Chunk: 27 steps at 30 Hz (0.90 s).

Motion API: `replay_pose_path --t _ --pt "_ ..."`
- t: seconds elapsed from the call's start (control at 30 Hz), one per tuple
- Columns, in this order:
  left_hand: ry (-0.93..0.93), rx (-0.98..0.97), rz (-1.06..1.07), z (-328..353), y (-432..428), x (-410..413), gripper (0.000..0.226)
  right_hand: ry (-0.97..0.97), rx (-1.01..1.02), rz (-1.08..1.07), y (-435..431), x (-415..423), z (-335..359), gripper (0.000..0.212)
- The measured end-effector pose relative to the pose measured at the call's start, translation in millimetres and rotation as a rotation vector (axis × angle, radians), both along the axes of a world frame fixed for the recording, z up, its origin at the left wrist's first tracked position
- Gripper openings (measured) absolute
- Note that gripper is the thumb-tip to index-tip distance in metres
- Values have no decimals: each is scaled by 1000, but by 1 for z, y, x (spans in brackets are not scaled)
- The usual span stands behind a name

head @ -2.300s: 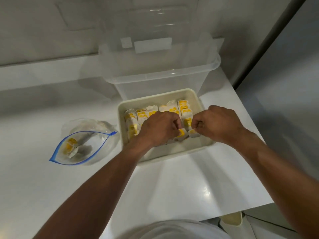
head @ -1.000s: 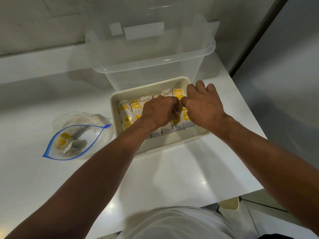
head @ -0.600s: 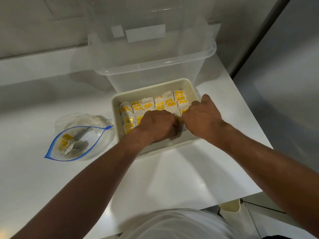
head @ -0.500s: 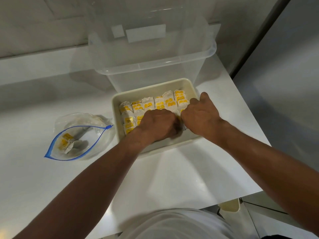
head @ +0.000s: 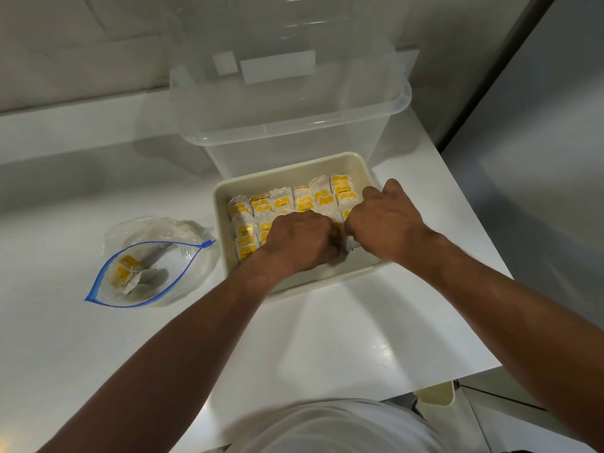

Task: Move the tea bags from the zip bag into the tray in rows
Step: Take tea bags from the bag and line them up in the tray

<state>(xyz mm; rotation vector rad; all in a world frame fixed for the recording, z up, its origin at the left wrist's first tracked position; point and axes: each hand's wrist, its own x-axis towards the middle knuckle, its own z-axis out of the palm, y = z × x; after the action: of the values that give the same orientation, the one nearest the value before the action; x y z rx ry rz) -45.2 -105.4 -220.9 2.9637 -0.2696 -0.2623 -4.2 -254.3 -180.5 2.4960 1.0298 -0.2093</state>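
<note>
A cream tray (head: pixel 219 220) sits mid-counter with white and yellow tea bags (head: pixel 304 199) standing in rows inside. Both my hands are down in the tray's near half. My left hand (head: pixel 299 238) has its fingers curled onto the tea bags of the front row. My right hand (head: pixel 382 222) is curled beside it, fingers tucked among the bags at the right end. What the fingertips hold is hidden. The open zip bag (head: pixel 153 259) with a blue seal lies to the left, a few tea bags (head: pixel 125 273) still inside.
A large clear plastic bin (head: pixel 287 103) stands directly behind the tray against the wall. The white counter (head: pixel 327 338) ends at its right edge near my right forearm, and a cream container (head: pixel 436 397) sits below the front edge.
My right hand drew back from the far row to the front row beside the left hand. Both hands stay down among the tea bags, with little movement in the last half second.
</note>
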Motion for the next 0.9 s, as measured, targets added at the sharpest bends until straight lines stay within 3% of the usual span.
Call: replay_pose_path --t 0.17,0.37,0.7,0.9 --pt "28 -147 104 15 14 1 22 7 256 -54 -4 8 3 26" --pt "-62 -214 172 39 45 -16 19 221 546 -170 -4 7 15 22" --pt "-96 -317 397 57 121 -84 14 489 742 -100 58 -25 25 13" --pt "-107 -386 444 50 167 -119 16 487 787 0 112 -47 29 14"
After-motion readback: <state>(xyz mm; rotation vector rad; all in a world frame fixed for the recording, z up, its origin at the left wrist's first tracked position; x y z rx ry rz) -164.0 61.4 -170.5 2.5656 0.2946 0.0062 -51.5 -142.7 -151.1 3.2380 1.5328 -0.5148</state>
